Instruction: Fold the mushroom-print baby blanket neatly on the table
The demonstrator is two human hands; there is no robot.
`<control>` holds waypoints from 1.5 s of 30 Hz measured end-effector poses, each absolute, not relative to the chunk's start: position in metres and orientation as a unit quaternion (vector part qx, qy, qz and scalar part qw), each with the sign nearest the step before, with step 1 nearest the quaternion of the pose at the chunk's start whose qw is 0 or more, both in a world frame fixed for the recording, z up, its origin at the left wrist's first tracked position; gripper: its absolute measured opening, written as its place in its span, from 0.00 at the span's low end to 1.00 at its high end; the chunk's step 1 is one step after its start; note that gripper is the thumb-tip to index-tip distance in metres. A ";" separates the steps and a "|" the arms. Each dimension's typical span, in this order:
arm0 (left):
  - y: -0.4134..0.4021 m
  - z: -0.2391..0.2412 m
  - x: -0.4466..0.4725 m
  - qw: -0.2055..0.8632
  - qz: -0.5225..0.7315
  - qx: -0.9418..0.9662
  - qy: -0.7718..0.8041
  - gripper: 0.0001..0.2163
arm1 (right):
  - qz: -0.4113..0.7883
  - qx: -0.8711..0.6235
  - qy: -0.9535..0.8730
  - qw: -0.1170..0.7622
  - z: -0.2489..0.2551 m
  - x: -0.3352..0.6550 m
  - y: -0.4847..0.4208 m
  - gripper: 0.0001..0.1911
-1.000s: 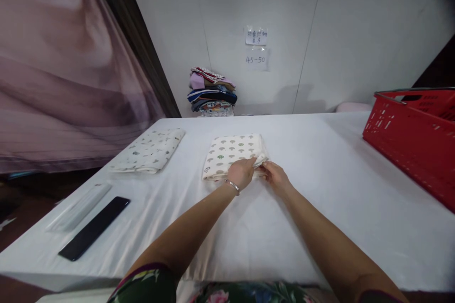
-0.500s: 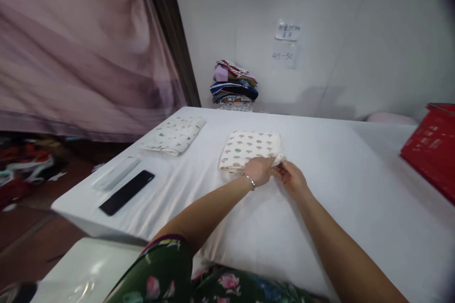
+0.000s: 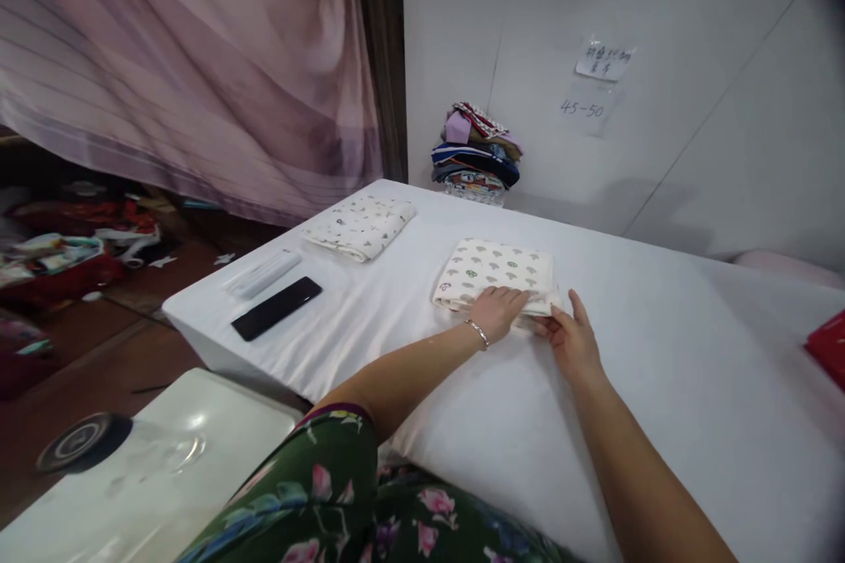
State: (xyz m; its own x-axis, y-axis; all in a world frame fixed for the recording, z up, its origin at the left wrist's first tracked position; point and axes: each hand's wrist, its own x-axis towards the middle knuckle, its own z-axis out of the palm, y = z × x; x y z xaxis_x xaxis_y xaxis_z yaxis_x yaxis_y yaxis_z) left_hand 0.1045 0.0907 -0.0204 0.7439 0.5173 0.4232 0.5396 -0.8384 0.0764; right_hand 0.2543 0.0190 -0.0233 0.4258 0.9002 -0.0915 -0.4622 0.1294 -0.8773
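Note:
A folded white cloth (image 3: 488, 268) printed with small grey and green mushroom shapes lies on the white-covered table. My left hand (image 3: 500, 310), with a silver bracelet at the wrist, rests flat on its near edge with the fingers stretched out. At the cloth's near right corner, my right hand (image 3: 571, 339) pinches the edge, while one finger sticks up apart from the rest. Its lower fingertips are partly hidden by the cloth. Farther left lies a second folded white cloth (image 3: 362, 227) with a scattered small print.
A black phone (image 3: 277, 308) and a pale, slim packet (image 3: 264, 273) lie at the table's left. Folded fabrics (image 3: 476, 154) are stacked against the wall behind. A red container (image 3: 828, 347) shows at the right edge; a white stool (image 3: 217, 422) stands lower left.
The view has swung right, so things appear shifted left or right in frame. My left hand has flattened over the cloth's near edge, and a finger of my right hand has lifted away.

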 end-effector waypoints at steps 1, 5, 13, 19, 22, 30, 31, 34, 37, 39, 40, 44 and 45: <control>0.094 -0.021 0.098 0.028 -0.226 -0.928 -0.294 0.22 | 0.476 -0.454 -0.247 0.712 -0.020 0.254 0.020 0.35; 0.109 -0.020 0.062 0.027 -0.240 -0.904 -0.352 0.25 | 0.471 -0.461 -0.248 0.710 -0.008 0.256 0.030 0.23; 0.120 -0.025 0.019 0.002 -0.286 -0.854 -0.434 0.26 | 0.456 -0.508 -0.258 0.684 0.010 0.266 0.066 0.19; 0.126 -0.033 0.022 -0.007 -0.344 -0.851 -0.395 0.18 | 0.455 -0.546 -0.266 0.651 0.024 0.273 0.083 0.15; 0.133 -0.038 0.021 -0.027 -0.356 -0.843 -0.402 0.14 | 0.457 -0.559 -0.278 0.633 0.030 0.273 0.087 0.14; 0.134 -0.040 0.020 -0.027 -0.362 -0.849 -0.384 0.13 | 0.438 -0.562 -0.352 0.607 0.038 0.284 0.084 0.15; 0.133 -0.040 0.021 -0.026 -0.359 -0.854 -0.375 0.13 | 0.456 -0.588 -0.336 0.578 0.036 0.288 0.081 0.14; 0.132 -0.040 0.022 -0.027 -0.353 -0.862 -0.362 0.14 | 0.511 -0.645 -0.288 0.489 0.031 0.296 0.072 0.12; 0.133 -0.041 0.023 -0.027 -0.356 -0.861 -0.361 0.15 | 0.508 -0.662 -0.299 0.464 0.035 0.294 0.071 0.10; 0.134 -0.042 0.023 -0.026 -0.358 -0.859 -0.364 0.15 | 0.482 -0.674 -0.314 0.464 0.045 0.288 0.078 0.10; 0.134 -0.043 0.022 -0.026 -0.359 -0.859 -0.365 0.16 | 0.466 -0.675 -0.323 0.472 0.050 0.285 0.084 0.11; 0.134 -0.042 0.018 -0.024 -0.363 -0.855 -0.370 0.17 | 0.416 -0.597 -0.397 0.559 0.064 0.273 0.103 0.14; 0.134 -0.042 0.017 -0.023 -0.363 -0.854 -0.372 0.18 | 0.412 -0.590 -0.396 0.570 0.062 0.273 0.103 0.16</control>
